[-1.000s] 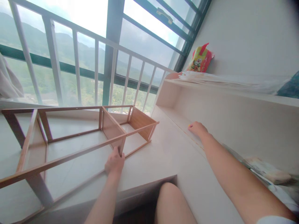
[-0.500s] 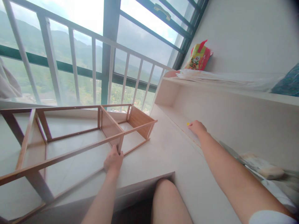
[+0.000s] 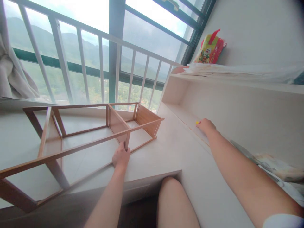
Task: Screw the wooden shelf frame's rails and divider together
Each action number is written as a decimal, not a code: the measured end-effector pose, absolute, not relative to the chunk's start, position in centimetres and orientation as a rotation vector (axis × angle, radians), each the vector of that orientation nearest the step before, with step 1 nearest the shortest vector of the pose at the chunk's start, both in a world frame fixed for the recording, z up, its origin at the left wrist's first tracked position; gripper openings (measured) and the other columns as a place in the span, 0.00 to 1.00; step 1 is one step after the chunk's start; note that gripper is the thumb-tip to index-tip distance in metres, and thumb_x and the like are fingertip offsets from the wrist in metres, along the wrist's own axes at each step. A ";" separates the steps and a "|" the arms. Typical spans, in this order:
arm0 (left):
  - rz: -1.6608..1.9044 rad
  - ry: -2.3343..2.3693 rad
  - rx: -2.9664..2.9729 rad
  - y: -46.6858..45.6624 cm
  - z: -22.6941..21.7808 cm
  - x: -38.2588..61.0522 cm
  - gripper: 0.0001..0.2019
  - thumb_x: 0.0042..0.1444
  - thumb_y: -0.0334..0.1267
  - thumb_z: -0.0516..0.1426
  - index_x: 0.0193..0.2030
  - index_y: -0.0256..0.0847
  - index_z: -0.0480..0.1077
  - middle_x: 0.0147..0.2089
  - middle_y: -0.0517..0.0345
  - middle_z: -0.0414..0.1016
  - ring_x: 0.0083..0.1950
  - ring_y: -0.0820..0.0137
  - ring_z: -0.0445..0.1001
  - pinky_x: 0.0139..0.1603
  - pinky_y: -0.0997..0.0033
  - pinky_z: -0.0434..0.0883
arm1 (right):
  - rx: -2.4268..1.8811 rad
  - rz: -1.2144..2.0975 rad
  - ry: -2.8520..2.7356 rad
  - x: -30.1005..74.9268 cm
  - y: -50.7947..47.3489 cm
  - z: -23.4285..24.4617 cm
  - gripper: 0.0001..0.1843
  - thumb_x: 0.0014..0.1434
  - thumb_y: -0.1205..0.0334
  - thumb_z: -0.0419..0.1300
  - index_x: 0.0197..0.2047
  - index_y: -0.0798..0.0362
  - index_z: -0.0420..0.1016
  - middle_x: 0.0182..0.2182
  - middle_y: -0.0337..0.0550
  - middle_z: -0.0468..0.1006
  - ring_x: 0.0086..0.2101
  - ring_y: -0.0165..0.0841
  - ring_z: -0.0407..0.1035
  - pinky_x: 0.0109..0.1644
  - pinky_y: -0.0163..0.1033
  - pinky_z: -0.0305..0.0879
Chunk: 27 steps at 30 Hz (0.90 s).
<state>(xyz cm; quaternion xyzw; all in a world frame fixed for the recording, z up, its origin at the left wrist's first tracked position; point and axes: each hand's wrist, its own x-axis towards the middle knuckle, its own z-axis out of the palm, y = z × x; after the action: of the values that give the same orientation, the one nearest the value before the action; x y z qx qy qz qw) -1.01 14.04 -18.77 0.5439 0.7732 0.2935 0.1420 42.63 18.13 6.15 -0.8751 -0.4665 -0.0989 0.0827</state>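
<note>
"Brown wood, slim rails, flat shelf panels: what is that, and where is it?"

"An open-sided shelf rack, lying on its side on the white tabletop, alongside the white railing by the window."

"And the left hand?"

"Closed around the near edge of the rack's middle shelf panel, thumb on one side and fingers on the other."

"What about the right hand?"

"It reaches out to the right, fingertips pinched on a small yellow object at the front of the white shelf unit's lower compartment. Most of the object is hidden, so I can't say what it is, or whether it touches the surface below."

"What sits on top of that unit?"

"Translucent plastic wrapping runs along it, with a red and yellow packet near the window end."

"Anything else around?"

"A pale curtain hangs at the far left, and a bare knee shows between the forearms."
</note>
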 end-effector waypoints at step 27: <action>0.594 2.333 1.652 13.3 -17.4 -1.5 0.22 0.60 0.52 0.46 0.50 0.40 0.70 0.43 0.42 0.79 0.47 0.52 0.77 0.50 0.53 0.67 | -2.579 -0.258 -1.193 43.3 18.8 5.1 0.24 0.54 0.58 0.63 0.53 0.61 0.75 0.41 0.64 0.75 0.42 0.44 0.72 0.42 0.43 0.66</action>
<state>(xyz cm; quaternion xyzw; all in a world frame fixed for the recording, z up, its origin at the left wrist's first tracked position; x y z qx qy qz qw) -1.51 13.28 -17.38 0.5622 0.7942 0.2022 0.1107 43.27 18.77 5.09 -0.8946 -0.4136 -0.0896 0.1435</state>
